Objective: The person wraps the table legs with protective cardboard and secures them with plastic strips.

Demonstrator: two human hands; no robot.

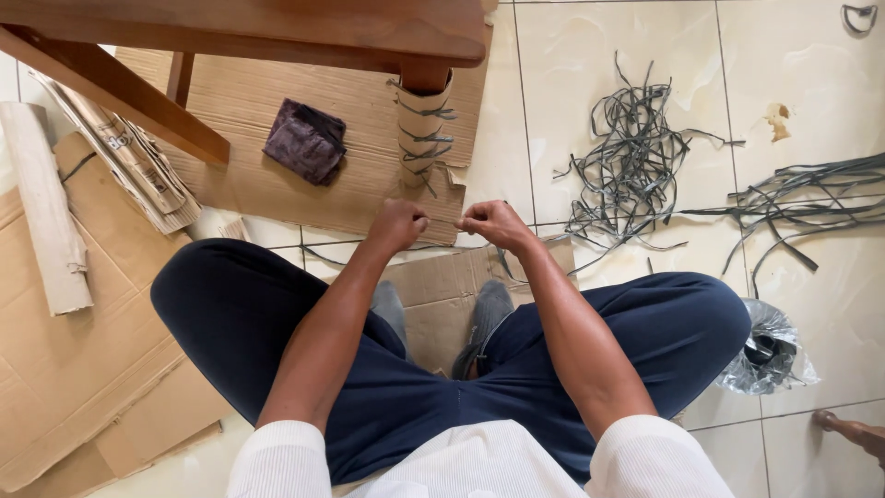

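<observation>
I sit cross-legged on a tiled floor in dark blue trousers. My left hand [399,224] and my right hand [492,222] are both closed, held close together in front of my knees. Between them runs a thin grey strap strip [444,233], pinched at each end. Just beyond the hands stands a wooden table leg [425,74], its lower part wrapped in cardboard [424,138] and tied round with grey strips. Under my feet lies a piece of cardboard [441,288].
A tangle of grey strap strips [631,166] lies on the tiles at right, longer strips [802,198] farther right. A dark purple cloth [306,140] rests on cardboard under the table. Folded cardboard sheets [74,387] and rolled paper [129,157] lie left. A crumpled plastic bag [767,349] sits by my right knee.
</observation>
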